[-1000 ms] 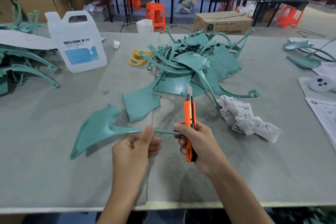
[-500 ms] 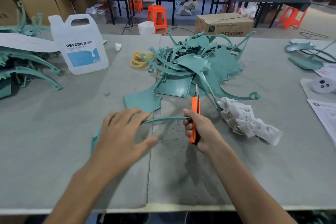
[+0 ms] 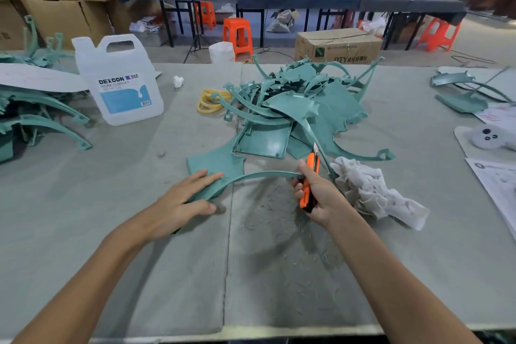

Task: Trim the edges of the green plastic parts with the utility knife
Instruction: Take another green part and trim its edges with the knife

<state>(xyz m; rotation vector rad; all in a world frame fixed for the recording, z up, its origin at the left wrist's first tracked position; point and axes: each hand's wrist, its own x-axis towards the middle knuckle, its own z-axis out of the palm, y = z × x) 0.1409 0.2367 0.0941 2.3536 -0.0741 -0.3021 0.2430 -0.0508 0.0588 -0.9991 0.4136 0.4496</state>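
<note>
Here the left hand (image 3: 181, 201) presses flat, fingers straight, on a curved green part (image 3: 265, 174) lying on the counter (image 3: 111, 218) near the green pile (image 3: 307, 109). The right hand (image 3: 325, 197) grips the orange knife (image 3: 312, 163) at its end.

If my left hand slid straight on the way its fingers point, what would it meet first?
Most likely the flat green panel just past the left hand, whose fingertips may already touch its near edge. The pile of green parts lies farther along.

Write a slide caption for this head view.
Left hand rests on a curved green plastic part; right hand grips an orange utility knife at its end.
</note>
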